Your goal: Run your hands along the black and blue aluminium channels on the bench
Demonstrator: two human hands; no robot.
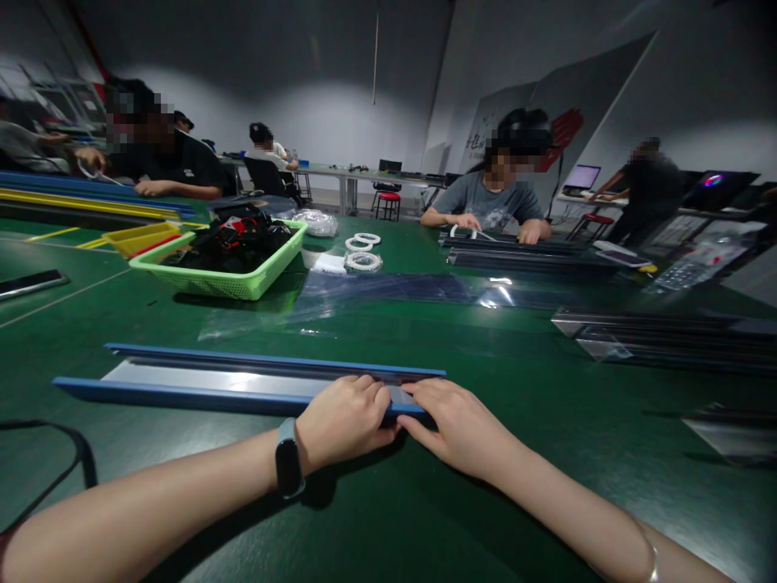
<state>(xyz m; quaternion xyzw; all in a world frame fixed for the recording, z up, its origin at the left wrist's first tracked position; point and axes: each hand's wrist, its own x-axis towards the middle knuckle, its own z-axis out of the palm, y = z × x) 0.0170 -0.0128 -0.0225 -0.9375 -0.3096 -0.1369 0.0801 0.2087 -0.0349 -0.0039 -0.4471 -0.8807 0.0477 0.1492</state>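
Note:
A long blue channel profile [182,394] lies across the green table in front of me, its open side up. Along its inside runs a shiny silver-grey strip [231,380]. My left hand [349,417] is closed over the channel's near wall, toward the right end, fingers curled into the trough. Right beside it, my right hand [452,421] grips the channel's right end, with the thumb outside the near wall and the fingers over the inside. Both sets of fingertips are partly hidden, and whether they pinch the strip too I cannot tell.
Beyond the channel lie clear plastic film [388,291], rolls of white tape [363,261] and a green basket [261,279] of black parts. Dark profiles [680,336] lie at right, a phone [33,283] at left. Across the table, a person [494,198] handles similar profiles.

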